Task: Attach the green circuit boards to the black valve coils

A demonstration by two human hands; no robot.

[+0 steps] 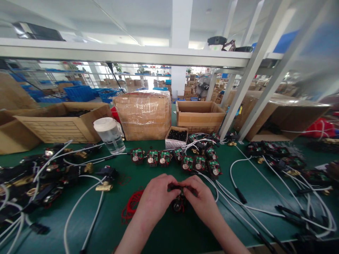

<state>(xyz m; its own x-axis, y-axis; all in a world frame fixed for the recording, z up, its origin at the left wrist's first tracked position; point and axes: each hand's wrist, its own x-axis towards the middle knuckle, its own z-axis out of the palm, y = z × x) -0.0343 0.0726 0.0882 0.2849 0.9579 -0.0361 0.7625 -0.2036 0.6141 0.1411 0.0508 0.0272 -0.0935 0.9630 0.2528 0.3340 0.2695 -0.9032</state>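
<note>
My left hand (160, 195) and my right hand (198, 194) meet at the middle of the green bench, thumbs and fingertips closed on a small black device (178, 204). A round part and bits of red show at its near end; my fingers hide most of the rest. Beside my left wrist lies a loose bundle of red rings or wire (131, 206). Beyond my hands stand several circuit-board assemblies (164, 158), each with a green board, a silvery disc and a black housing.
At left, black units with brass valves (105, 186) and white cables crowd the bench. More cabled units (291, 169) lie at right. A lidded water jug (109, 135), a small box of black parts (177, 135) and cartons (144, 114) line the back. Metal posts (243, 74) rise at right.
</note>
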